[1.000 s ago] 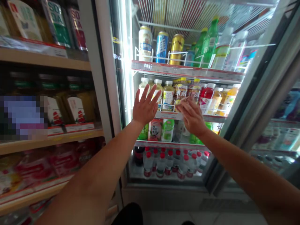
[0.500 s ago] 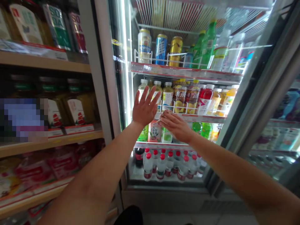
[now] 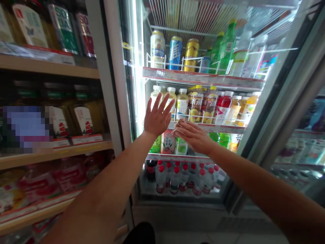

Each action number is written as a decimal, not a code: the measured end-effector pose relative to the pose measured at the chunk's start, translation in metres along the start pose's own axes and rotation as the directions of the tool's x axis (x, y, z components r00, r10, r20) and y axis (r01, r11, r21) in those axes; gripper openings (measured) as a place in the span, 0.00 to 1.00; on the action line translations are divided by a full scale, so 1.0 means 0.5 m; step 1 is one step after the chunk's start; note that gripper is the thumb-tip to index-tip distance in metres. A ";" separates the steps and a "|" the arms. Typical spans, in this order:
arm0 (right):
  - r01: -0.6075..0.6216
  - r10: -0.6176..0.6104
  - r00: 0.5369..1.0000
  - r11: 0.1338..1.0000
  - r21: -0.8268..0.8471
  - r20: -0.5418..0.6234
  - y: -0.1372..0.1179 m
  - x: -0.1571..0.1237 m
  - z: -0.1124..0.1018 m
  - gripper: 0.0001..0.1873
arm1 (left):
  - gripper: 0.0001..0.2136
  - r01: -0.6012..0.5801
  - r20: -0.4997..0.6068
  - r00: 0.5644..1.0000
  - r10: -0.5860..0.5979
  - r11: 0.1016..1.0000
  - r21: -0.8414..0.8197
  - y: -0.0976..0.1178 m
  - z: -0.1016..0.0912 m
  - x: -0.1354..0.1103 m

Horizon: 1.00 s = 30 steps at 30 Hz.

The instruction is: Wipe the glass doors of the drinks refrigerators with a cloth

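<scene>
I face an open drinks fridge. My left hand (image 3: pixel 157 117) is raised with its fingers spread, open and holding nothing, in front of the pale yellow bottles (image 3: pixel 182 101) at the left end of the middle shelf. My right hand (image 3: pixel 194 135) lies palm down, fingers together, against the front rail (image 3: pixel 218 128) of that shelf. A small pale thing shows under its fingertips; I cannot make out what it is. Just below both hands stand a pink-labelled bottle (image 3: pixel 167 142) and green bottles.
Cans (image 3: pixel 175 52) and tall green bottles (image 3: pixel 224 47) fill the top shelf. Red-capped water bottles (image 3: pixel 177 178) fill the bottom one. The glass door (image 3: pixel 279 101) stands open on the right. Wooden shelves (image 3: pixel 50 69) of bottles and packets are on the left.
My right hand has slid left along the middle shelf's front rail, from before the red and orange bottles to close beside my left hand. The left hand has stayed in place.
</scene>
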State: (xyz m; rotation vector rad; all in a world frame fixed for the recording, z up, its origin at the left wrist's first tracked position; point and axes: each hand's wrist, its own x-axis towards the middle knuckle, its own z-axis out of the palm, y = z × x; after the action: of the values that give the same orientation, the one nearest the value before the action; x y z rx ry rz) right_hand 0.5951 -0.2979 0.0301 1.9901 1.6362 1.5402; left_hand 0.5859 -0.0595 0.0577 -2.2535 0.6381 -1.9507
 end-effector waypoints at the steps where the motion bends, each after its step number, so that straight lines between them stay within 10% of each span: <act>1: -0.045 0.044 0.998 0.999 -0.026 -0.038 0.013 0.000 -0.009 0.31 | 0.28 -0.003 -0.003 1.000 0.003 1.000 0.007 0.000 0.000 0.000; 6: -0.367 0.318 0.883 0.926 -0.087 -0.346 0.063 -0.023 -0.040 0.34 | 0.28 0.001 -0.006 1.000 -0.001 1.000 -0.010 0.000 0.001 -0.001; 12: -0.024 0.026 0.999 0.998 -0.059 0.036 0.040 -0.082 -0.047 0.33 | 0.28 0.008 0.001 1.000 -0.008 1.000 -0.020 0.000 0.001 0.000; 18: -0.446 0.381 0.862 0.884 -0.142 -0.335 0.101 -0.078 -0.079 0.30 | 0.29 0.024 0.003 1.000 -0.024 0.998 -0.058 0.001 0.002 0.000; 25: 0.010 -0.002 0.998 0.990 -0.144 0.058 0.105 -0.130 -0.098 0.30 | 0.29 0.021 0.014 1.000 -0.020 0.999 -0.030 0.001 0.000 0.001; 30: -0.436 0.340 0.874 0.864 -0.251 -0.347 0.157 -0.132 -0.120 0.28 | 0.28 0.004 -0.011 1.000 -0.004 1.000 -0.017 -0.001 0.003 0.000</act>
State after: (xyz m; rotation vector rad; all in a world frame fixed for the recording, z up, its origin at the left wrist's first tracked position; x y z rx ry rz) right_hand 0.6086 -0.4091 0.0695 2.0700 0.9846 2.1761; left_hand 0.5876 -0.0595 0.0573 -2.2569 0.6539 -1.9684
